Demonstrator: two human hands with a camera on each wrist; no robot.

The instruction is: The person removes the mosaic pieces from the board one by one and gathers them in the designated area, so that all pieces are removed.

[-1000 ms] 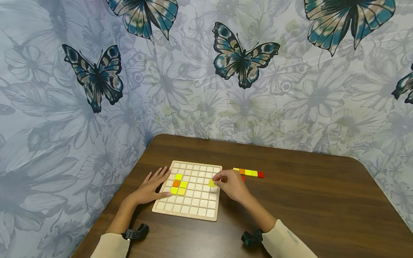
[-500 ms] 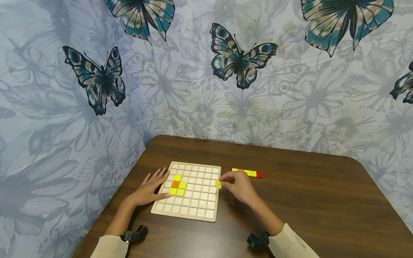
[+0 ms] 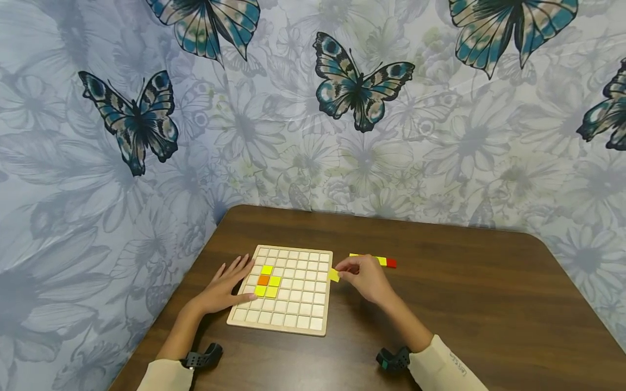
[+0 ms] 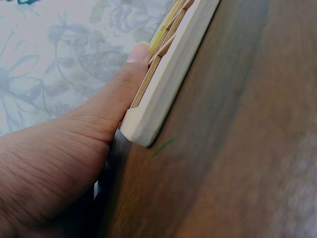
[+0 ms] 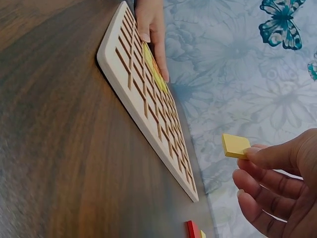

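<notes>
Board [image 3: 298, 284] holds prob. 5 tiles [image 3: 263, 280]; R fingers [image 5: 271, 179] pinch yellow tile [image 5: 235, 145], L fingers [image 3: 239, 270] straight.

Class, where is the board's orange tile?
In the head view, the orange tile sits left of centre on the board, between yellow tiles, near the left hand.

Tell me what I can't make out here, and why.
Head view: part of the tile row is hidden behind the right grip.
Head view: the sleeve writing is too small to read.
Left wrist view: the board is cut off by the top edge.
Left wrist view: a green streak is too blurred to identify.
Right wrist view: a red tile is cut off by the bottom edge.
</notes>
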